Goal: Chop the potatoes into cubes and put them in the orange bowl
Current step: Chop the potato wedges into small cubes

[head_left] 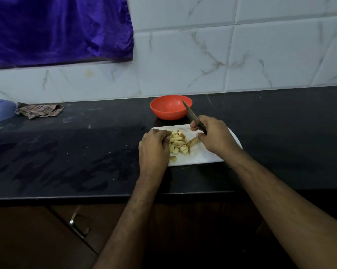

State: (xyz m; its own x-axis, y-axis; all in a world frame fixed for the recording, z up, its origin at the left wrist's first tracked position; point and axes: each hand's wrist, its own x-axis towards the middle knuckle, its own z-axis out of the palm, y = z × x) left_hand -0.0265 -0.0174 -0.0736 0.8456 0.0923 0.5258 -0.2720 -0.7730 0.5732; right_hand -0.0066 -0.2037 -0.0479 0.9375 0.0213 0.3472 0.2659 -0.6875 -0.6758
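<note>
A heap of pale yellow potato cubes [177,143] lies on a white cutting board [204,154] on the black counter. A longer potato strip [192,141] lies at the heap's right. My left hand [154,147] sits at the heap's left edge with its fingers curled against the pieces. My right hand [215,135] grips a dark knife [191,115] by the handle, blade raised and pointing up-left over the orange bowl [171,107]. The bowl stands just behind the board and looks empty inside.
A checked cloth [38,111] and a bluish-purple bowl [0,110] lie at the far left of the black counter [76,152]. A purple curtain [57,30] hangs on the tiled wall. A drawer handle [78,222] shows below the counter's front edge.
</note>
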